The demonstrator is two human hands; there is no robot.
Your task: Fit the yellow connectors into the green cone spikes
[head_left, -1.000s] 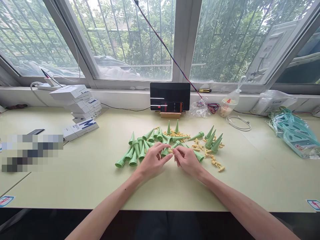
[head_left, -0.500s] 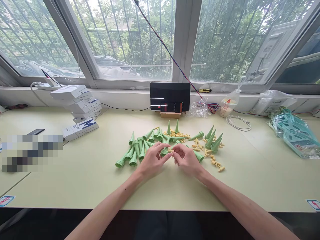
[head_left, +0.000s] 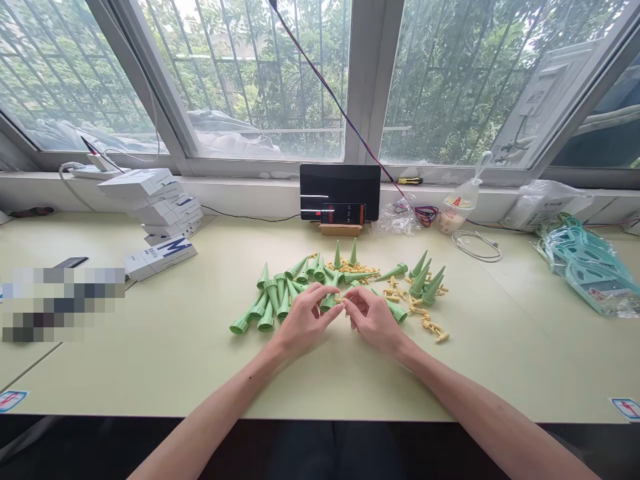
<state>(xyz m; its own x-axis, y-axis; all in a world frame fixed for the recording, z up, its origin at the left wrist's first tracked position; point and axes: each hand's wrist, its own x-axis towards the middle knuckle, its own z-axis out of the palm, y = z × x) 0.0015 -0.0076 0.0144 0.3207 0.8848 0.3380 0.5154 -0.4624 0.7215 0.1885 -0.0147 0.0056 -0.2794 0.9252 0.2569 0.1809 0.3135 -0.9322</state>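
My left hand and my right hand meet fingertip to fingertip above the table. Between them is a small yellow plastic valve piece, pinched by the left thumb and finger, with the right fingertips closed at its other end. Just behind and left of my hands lie several green ribbed cone spikes. Other green spikes stand point-up to the right. Loose yellow plastic pieces are scattered right of my right hand, and a heap of yellow pieces lies behind the hands.
A dark tablet with a phone before it stands at the back. White boxes are stacked at the left. A drink cup, a coiled white cable and bagged turquoise plastic parts sit at the right.
Both hands stay almost in the same place, fingertips still together around the small yellow piece. The view has shifted very slightly.
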